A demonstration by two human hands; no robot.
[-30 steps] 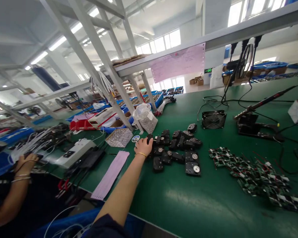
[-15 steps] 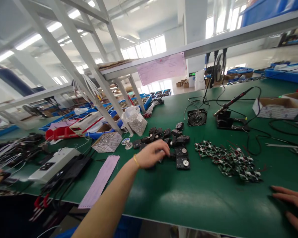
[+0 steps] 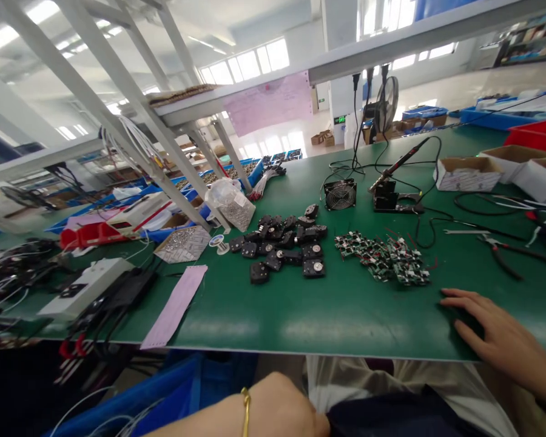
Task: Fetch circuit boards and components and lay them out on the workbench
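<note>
The left hand (image 3: 279,406) sits low at the near edge of view (its grip is cut off, so clenched or released I cannot tell), while the right hand (image 3: 498,334) lies released on the worktop (image 3: 346,321), near the circuit boards (image 3: 382,258). These look light and fragile, best lifted by their edges; black housings (image 3: 313,268) lie just left of them.

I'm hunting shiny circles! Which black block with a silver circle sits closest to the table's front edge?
The lowest silver-disc block, at the front right of the black pile; the other silver-disc block sits just behind it.
</note>
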